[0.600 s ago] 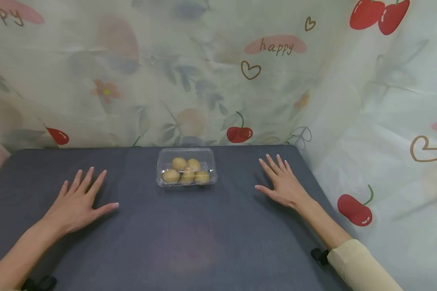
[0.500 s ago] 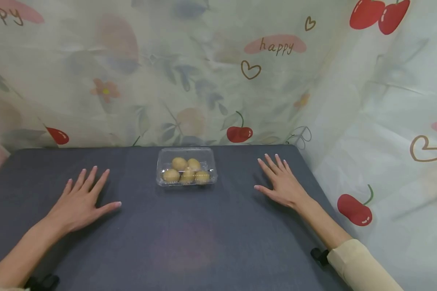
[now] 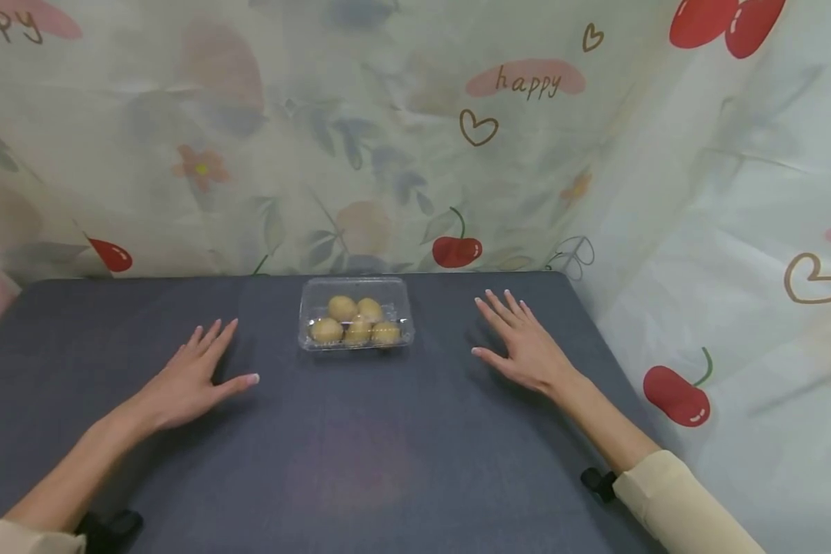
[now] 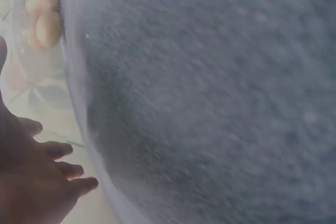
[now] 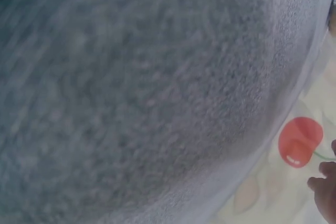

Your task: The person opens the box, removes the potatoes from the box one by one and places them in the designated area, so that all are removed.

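A clear plastic box [image 3: 322, 289] stands near the far edge of the dark grey table, its lid apparently down. Inside lie several round yellowish-tan items [image 3: 358, 331], potato-like or egg-like; their exact kind is unclear. To the left of the box is my left hand [image 3: 183, 385], fingers straight and thumb spread toward it, holding nothing. My right hand [image 3: 526, 350] lies on the other side, fingers extended and spread, likewise holding nothing. Neither hand touches the box. The left wrist view shows part of the box with its tan contents [image 4: 47, 19] beyond the fingers.
A pale curtain [image 3: 388, 154] printed with cherries, hearts and leaves hangs behind the table [image 3: 360, 462] and along its right side. Black straps [image 3: 599, 485] sit at both wrists, near cream sleeves.
My left hand has moved to the right, closer to the box. The right hand has shifted slightly left. The box has stayed in place; the head view has tilted a little.
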Tool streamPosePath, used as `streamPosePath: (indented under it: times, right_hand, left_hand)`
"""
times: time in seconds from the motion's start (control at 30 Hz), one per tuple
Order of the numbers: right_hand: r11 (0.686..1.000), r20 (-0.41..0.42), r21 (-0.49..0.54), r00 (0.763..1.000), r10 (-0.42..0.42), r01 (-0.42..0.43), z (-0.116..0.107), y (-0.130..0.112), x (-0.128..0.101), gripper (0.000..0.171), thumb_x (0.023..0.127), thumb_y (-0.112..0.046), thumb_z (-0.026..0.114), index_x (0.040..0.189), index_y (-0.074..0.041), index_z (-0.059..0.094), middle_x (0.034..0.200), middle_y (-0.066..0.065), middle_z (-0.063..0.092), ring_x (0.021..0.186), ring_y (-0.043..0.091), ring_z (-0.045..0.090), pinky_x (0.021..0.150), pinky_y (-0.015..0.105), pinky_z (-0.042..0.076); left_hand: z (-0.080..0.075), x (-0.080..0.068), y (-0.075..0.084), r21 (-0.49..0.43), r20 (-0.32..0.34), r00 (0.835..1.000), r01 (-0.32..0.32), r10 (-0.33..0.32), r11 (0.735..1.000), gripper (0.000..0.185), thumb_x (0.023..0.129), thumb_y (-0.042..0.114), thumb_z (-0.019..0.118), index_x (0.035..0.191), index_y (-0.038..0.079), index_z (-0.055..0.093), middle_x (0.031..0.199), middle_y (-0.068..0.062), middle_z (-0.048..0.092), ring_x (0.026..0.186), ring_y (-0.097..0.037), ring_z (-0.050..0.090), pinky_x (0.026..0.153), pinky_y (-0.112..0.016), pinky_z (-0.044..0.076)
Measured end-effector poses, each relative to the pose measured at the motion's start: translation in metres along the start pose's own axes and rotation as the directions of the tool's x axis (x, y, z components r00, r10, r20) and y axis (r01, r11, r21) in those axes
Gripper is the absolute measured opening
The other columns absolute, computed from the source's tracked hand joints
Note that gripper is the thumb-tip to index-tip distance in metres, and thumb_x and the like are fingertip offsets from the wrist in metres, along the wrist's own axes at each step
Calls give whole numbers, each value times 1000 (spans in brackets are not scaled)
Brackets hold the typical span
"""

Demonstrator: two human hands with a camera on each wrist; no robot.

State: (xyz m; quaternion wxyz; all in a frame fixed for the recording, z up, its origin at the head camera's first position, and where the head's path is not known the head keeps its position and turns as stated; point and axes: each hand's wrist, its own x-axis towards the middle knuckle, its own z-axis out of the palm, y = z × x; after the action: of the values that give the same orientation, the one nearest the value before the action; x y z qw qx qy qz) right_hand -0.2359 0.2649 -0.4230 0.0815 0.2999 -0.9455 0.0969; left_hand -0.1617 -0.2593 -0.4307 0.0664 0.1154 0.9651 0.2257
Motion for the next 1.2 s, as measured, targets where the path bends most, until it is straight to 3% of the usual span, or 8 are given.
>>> streamPosePath:
  times: [0.13, 0.23, 0.37, 0.57, 0.67, 0.93, 1.03, 1.2]
  right_hand:
    - [1000, 1, 17, 1000, 0, 0, 2, -5, 2, 81, 95, -63, 52, 160, -26, 20, 164, 3, 20, 152, 29, 10, 120, 56, 20]
    - [999, -7, 37, 1000, 5, -4, 3, -9, 4, 83, 93, -65, 55, 159, -29, 21, 164, 0, 21, 152, 27, 13, 115, 55, 31]
    - [996, -15, 86, 1000, -3, 4, 4, -15, 8, 83, 91, -65, 57, 159, -30, 23, 163, -4, 24, 151, 23, 18, 106, 56, 43]
    - [977, -3, 207, 999, -48, 48, 6, -23, 14, 80, 92, -55, 65, 158, -28, 28, 160, -7, 30, 147, 24, 30, 110, 53, 39]
    - [957, -38, 271, 995, -95, 101, 7, -24, 18, 76, 91, -44, 72, 155, -24, 36, 156, -6, 38, 144, 22, 36, 112, 49, 39]
    - [928, -146, 321, 978, -151, 191, 7, -28, 27, 67, 85, -30, 81, 145, -21, 53, 144, -2, 54, 131, 17, 53, 105, 44, 48]
    - [917, -171, 344, 974, -151, 203, 7, -31, 29, 64, 84, -30, 82, 143, -24, 56, 139, -3, 58, 125, 15, 57, 102, 42, 50]
    - [890, -201, 401, 968, -147, 219, 11, -35, 33, 56, 83, -28, 82, 136, -20, 63, 131, -1, 65, 118, 17, 63, 98, 41, 53]
  left_hand:
    - [-1, 3, 7, -71, 28, 1000, 2, 0, 997, 107, 89, 67, 60, 161, 12, 2, 162, -27, 7, 146, -51, 0, 105, -79, 15]
    - [0, 7, 11, -112, 32, 999, 5, -1, 994, 106, 89, 65, 62, 161, 13, 4, 163, -25, 9, 148, -49, 1, 105, -78, 16]
    - [2, 16, 15, -151, 13, 1000, 3, -1, 989, 104, 89, 63, 64, 161, 14, 6, 161, -26, 15, 146, -50, 13, 108, -74, 21]
    - [9, 28, 20, -197, -47, 999, -24, 15, 980, 98, 90, 57, 67, 161, 16, 13, 158, -22, 29, 137, -50, 36, 105, -67, 35]
    - [12, 32, 23, -250, -82, 996, -60, 41, 966, 92, 91, 48, 70, 159, 14, 19, 156, -20, 35, 133, -49, 43, 104, -63, 40]
    - [22, 40, 27, -369, -103, 992, -108, 75, 923, 79, 91, 28, 75, 154, 9, 33, 150, -19, 44, 133, -41, 47, 108, -51, 43]
    - [25, 42, 28, -454, -100, 992, -112, 74, 884, 76, 92, 24, 74, 154, 6, 33, 147, -21, 47, 130, -40, 51, 103, -45, 49]
    - [25, 44, 32, -606, -65, 996, -90, 63, 791, 68, 95, 15, 70, 152, 3, 35, 141, -23, 53, 124, -37, 57, 91, -32, 57]
